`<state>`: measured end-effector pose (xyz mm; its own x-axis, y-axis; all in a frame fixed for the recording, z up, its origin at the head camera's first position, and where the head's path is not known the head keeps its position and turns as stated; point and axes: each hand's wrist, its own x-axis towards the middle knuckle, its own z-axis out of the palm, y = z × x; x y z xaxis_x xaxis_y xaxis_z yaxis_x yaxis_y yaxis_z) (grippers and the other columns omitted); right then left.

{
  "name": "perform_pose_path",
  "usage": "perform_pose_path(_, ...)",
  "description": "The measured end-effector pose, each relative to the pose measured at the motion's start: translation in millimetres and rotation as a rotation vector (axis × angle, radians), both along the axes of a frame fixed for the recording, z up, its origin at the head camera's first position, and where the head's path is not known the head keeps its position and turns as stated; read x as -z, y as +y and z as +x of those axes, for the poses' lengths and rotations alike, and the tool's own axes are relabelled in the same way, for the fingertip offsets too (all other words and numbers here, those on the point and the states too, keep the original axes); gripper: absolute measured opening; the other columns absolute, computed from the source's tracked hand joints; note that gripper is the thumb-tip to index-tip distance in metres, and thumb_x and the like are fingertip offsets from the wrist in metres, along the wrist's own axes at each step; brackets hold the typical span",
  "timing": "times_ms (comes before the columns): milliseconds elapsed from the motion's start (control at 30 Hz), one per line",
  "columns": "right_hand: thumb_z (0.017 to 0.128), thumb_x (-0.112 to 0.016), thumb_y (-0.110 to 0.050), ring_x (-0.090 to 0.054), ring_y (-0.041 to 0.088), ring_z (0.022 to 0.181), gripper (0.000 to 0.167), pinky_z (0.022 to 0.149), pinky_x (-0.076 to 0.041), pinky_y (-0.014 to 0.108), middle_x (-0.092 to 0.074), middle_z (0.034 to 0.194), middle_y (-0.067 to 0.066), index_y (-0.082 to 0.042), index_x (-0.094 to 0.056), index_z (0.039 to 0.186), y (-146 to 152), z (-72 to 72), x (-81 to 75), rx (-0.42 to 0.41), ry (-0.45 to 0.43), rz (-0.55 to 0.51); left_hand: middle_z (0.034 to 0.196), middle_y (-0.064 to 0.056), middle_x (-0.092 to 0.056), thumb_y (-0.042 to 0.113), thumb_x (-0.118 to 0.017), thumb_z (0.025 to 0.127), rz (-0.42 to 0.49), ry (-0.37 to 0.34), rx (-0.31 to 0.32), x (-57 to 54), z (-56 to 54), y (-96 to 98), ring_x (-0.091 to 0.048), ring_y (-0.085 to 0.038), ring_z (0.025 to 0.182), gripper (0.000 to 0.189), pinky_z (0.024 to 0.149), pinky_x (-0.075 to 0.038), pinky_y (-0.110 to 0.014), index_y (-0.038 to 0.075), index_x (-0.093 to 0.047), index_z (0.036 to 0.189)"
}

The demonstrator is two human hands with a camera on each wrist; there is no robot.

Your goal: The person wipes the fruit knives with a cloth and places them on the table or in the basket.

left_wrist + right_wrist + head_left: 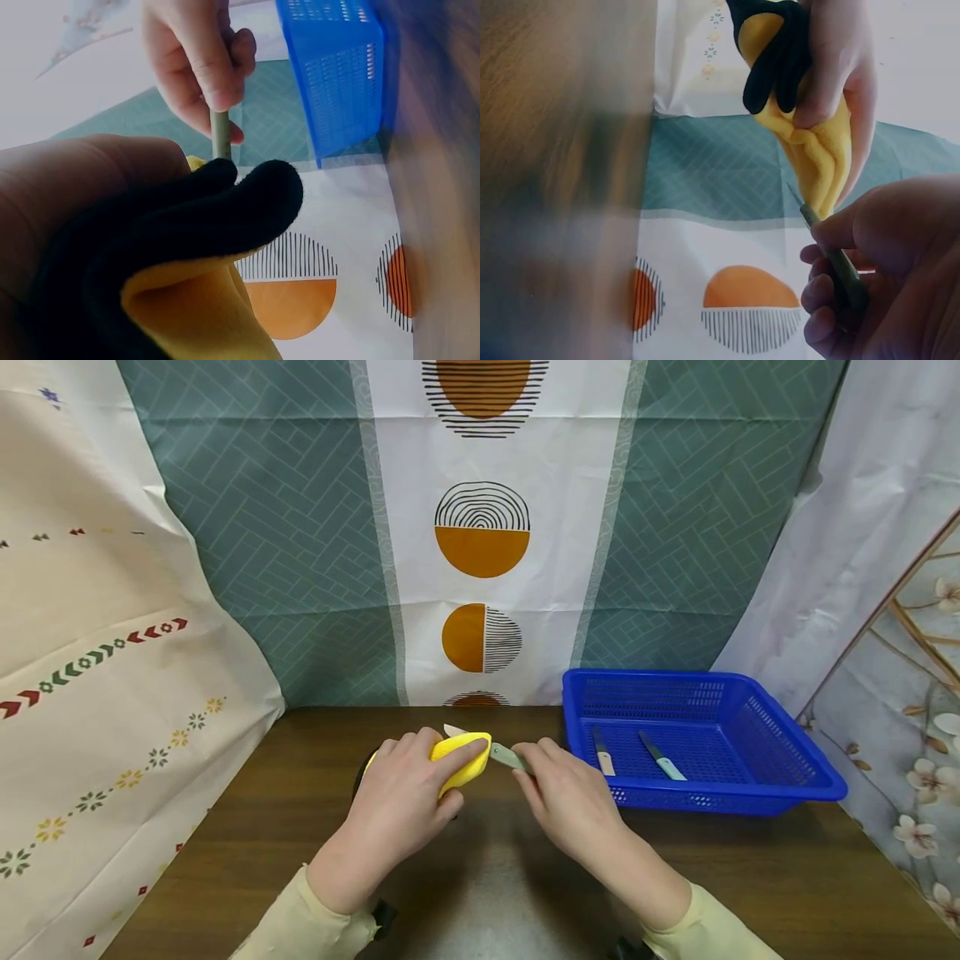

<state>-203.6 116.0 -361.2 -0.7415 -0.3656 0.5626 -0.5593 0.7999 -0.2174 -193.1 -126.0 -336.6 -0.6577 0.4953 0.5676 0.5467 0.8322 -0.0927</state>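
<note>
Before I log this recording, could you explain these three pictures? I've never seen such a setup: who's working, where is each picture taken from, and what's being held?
There is no machine here: a person works with two bare hands. The wide picture comes from a camera on the head, looking forward and down. The other two come from cameras worn on the left and right wrists.

The left hand holds a folded yellow and black cloth. The right hand grips a green-handled knife; in the wide picture, the cloth partly hides its blade.

On the table stands a blue basket with a pink-handled knife and a mint-handled knife inside.
</note>
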Motion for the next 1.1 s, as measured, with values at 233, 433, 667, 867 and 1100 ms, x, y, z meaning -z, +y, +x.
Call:
perform_pose_path(233, 0.100, -0.082, -0.014, -0.058, 0.013, 0.076, 0.025, 0.063, -0.050, 0.030, -0.066, 0.095, -0.002, -0.009, -0.075, 0.123, 2, 2.3, -2.1, -0.017, 0.027, -0.022, 0.106, -0.012, -0.067, 0.016, -0.084, 0.083, -0.011, 0.004, 0.002, -0.6, 0.8, 1.0, -0.062, -0.030, 0.084, 0.062, 0.072, -0.047, -0.042, 0.032, -0.075, 0.142)
perform_pose_path(433, 0.101, -0.081, -0.014, -0.058, 0.012, 0.075, 0.025, 0.063, -0.050, 0.030, -0.066, 0.096, -0.002, -0.009, -0.075, 0.124, 4, 2.5, -3.7, -0.031, 0.042, -0.027, 0.106, -0.012, -0.067, 0.017, -0.084, 0.083, -0.012, 0.015, -0.009, -0.5, 1.0, -0.4, -0.062, -0.030, 0.085, 0.062, 0.073, -0.048, -0.042, 0.032, -0.075, 0.142)
perform_pose_path(667, 0.101, -0.080, -0.015, -0.060, 0.013, 0.076, 0.025, 0.062, -0.050, 0.029, -0.067, 0.097, -0.002, -0.009, -0.075, 0.125, 5, 3.1, -5.6, -0.034, 0.044, -0.039, 0.105, -0.011, -0.066, 0.018, -0.084, 0.083, -0.009, 0.001, -0.034, -1.8, 0.0, -3.5, -0.062, -0.030, 0.085, 0.063, 0.074, -0.048, -0.043, 0.033, -0.074, 0.143)
perform_pose_path(867, 0.102, -0.080, -0.015, -0.062, 0.013, 0.077, 0.025, 0.063, -0.050, 0.030, -0.068, 0.099, -0.001, -0.009, -0.075, 0.125, 7, 3.2, -6.9, -0.040, 0.050, -0.046, 0.102, -0.011, -0.063, 0.015, -0.083, 0.081, 0.008, 0.017, -0.050, -2.9, -0.4, -7.4, -0.060, -0.029, 0.083, 0.063, 0.072, -0.047, -0.042, 0.032, -0.074, 0.142)
perform_pose_path(1100, 0.101, -0.081, -0.013, -0.062, 0.013, 0.077, 0.024, 0.062, -0.049, 0.030, -0.068, 0.098, -0.001, -0.009, -0.075, 0.124, 8, 3.5, -7.5, -0.050, 0.073, -0.052, 0.101, -0.012, -0.063, 0.015, -0.083, 0.082, 0.018, 0.006, -0.070, -5.0, -2.9, -13.2, -0.060, -0.030, 0.083, 0.064, 0.072, -0.046, -0.044, 0.032, -0.075, 0.142)
